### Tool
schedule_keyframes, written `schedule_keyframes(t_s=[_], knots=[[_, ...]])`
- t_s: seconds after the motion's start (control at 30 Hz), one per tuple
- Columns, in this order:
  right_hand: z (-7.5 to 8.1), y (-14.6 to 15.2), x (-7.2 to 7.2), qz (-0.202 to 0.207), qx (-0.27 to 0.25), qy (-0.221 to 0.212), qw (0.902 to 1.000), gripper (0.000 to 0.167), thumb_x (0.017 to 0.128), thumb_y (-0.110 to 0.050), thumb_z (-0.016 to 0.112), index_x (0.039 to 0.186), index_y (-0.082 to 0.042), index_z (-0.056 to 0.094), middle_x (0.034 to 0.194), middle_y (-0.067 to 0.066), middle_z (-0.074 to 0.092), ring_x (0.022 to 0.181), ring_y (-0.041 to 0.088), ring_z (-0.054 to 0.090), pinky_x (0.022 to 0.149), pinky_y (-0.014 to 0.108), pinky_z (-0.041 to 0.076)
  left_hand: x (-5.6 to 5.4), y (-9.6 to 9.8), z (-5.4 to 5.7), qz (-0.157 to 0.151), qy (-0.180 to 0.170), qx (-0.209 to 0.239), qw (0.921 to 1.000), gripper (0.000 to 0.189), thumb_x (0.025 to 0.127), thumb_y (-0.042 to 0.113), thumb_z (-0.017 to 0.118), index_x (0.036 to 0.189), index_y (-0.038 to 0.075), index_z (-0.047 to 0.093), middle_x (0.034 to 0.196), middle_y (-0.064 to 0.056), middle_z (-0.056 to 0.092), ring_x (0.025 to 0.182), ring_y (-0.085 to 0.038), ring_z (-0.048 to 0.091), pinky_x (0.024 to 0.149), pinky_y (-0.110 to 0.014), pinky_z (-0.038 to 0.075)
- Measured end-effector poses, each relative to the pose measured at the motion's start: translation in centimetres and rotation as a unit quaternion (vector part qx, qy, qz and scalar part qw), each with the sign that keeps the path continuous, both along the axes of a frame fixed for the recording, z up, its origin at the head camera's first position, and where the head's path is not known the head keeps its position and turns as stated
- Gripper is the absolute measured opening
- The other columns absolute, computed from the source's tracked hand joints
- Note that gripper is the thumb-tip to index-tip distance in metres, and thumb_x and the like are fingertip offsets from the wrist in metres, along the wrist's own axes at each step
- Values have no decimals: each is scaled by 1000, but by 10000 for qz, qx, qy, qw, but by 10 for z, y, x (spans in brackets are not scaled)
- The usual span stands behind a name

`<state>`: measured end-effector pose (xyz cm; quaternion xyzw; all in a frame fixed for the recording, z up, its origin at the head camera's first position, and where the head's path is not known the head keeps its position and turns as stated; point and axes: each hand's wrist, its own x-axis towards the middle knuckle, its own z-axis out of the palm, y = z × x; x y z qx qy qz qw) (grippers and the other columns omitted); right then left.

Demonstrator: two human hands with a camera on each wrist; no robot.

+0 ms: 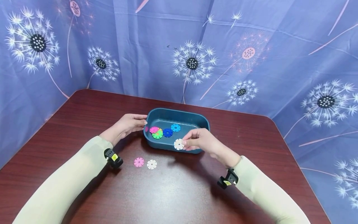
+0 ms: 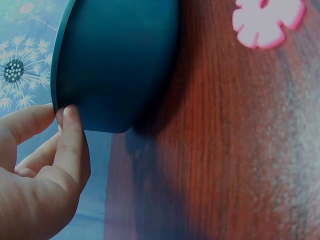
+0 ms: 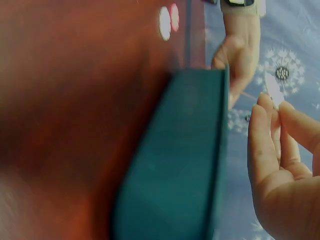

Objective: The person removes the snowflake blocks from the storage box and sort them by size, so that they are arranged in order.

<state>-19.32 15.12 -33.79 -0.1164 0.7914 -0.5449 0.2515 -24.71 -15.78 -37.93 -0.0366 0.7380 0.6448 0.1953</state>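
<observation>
Cream sleeves [image 1: 67,174] carry black wrist cameras [image 1: 116,162] with yellow patches [image 1: 114,157].

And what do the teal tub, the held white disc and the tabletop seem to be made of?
Teal tub: probably satin plastic; smooth, rounded walls. White disc: likely plastic, thin with even notches; finish unclear. Tabletop: wood or laminate, glossy; reddish grain, bright glare.

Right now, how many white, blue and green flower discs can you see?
White: 2, a white disc in the right hand and a second white disc on the table
Blue: 2, a dark blue disc and a light blue disc in the tub
Green: 1, a green disc, also in the tub
Total: 5
</observation>
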Motion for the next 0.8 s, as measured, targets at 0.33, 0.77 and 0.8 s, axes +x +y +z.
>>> schedule_keyframes(t_s=[0.33, 0.77, 0.8], knots=[[-31, -11, 27, 159, -337, -444, 9983, 22, 94, 0, 68, 107, 18, 65, 84, -1, 75, 73, 8, 72, 83, 40, 66, 0, 0, 0, 4, -3, -3, 10000, 54, 102, 7, 58, 153, -2, 42, 150, -31, 51, 100, -6, 69, 109, -34, 51], [-59, -25, 42, -147, -326, -700, 9969, 19, 93, 2, 68, 103, 18, 67, 78, 0, 74, 69, 7, 70, 76, 33, 67, 1, 0, 0, -15, 103, 92, 9999, 55, 101, 5, 58, 153, -5, 42, 147, -31, 52, 91, -1, 68, 88, -17, 61], [-60, -25, 43, -183, -306, -711, 9968, 19, 93, 2, 68, 103, 17, 67, 77, 0, 74, 68, 7, 70, 75, 32, 67, 1, 0, 0, -23, 111, 113, 9999, 55, 101, 5, 58, 152, -6, 41, 147, -31, 52, 91, -1, 68, 86, -16, 61]])
